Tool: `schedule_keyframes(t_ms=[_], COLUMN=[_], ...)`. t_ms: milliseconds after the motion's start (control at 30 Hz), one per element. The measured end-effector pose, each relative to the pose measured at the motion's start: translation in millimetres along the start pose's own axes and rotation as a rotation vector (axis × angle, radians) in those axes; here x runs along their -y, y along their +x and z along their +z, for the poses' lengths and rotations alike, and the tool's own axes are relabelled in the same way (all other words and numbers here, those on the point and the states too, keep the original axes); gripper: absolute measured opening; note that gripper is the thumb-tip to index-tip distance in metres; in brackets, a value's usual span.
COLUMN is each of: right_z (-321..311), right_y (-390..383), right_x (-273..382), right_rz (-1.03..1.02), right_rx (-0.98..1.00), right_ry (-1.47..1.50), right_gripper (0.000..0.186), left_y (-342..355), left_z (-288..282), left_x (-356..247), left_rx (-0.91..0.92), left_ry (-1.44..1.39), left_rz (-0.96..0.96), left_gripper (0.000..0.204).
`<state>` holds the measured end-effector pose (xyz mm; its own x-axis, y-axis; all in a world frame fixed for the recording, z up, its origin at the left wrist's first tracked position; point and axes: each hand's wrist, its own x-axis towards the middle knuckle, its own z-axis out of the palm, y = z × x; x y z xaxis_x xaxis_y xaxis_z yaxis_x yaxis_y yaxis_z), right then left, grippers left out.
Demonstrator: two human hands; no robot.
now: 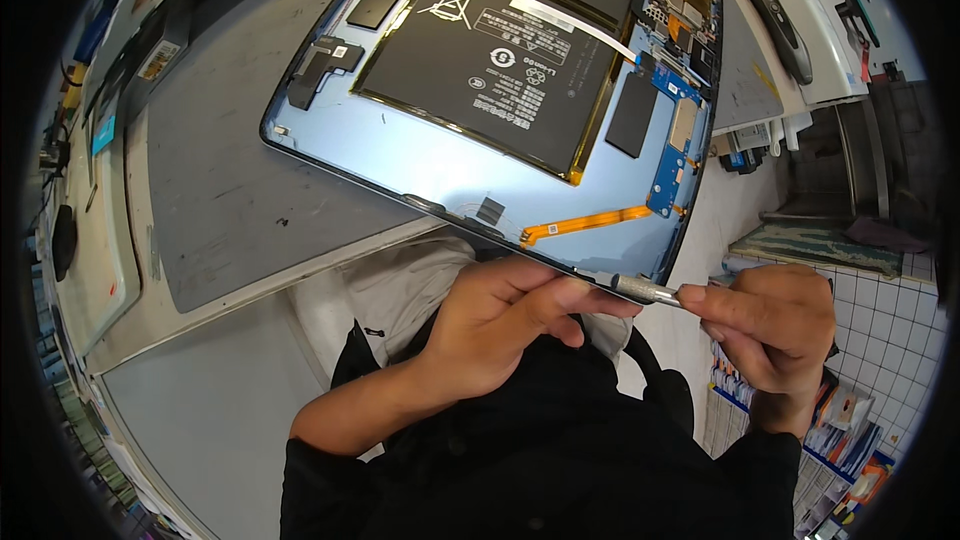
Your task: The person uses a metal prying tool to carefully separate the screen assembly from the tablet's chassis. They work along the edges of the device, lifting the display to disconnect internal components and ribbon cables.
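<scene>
An opened tablet [400, 155] lies tilted across the table edge, its blue metal shell showing a large black battery [500, 70], a blue circuit board [664, 175] and an orange ribbon cable [590, 224]. My left hand [500, 325] grips the tablet's near edge, the thumb against the rim and the fingers beneath. In my right hand [765, 325], a silver pen-shaped tool [648, 289] with a knurled grip is pinched between thumb and fingers. The tool points left at the tablet's near right corner, close to my left fingertips; its working tip is too small to make out.
A grey mat [230, 180] covers the table beneath the tablet. Beyond the tablet's right side lies a dark elongated device [775, 25]. Lower right, a white grid panel [880, 330] stands near a rack of colourful packets [845, 430].
</scene>
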<state>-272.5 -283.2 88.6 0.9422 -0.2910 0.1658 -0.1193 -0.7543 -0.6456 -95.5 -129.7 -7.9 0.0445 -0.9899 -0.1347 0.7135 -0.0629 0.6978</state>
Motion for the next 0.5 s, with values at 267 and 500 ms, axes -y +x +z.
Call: schedule_keyframes(t_ms=[267,500], right_z=[3.3,4.8], right_y=[5.6,11.3], right_x=[0.6,3.0], right_rz=[-0.004,-0.017], right_rx=[-0.007,0.000], right_ry=[-0.002,-0.036], right_gripper=[0.040,0.042], left_y=[0.5,0.8], left_z=[-2.1,-3.2], left_x=[4.2,6.2], left_rx=[0.028,0.027], left_ry=[-0.030,-0.024], left_rz=[0.030,0.024], left_gripper=[0.032,0.033])
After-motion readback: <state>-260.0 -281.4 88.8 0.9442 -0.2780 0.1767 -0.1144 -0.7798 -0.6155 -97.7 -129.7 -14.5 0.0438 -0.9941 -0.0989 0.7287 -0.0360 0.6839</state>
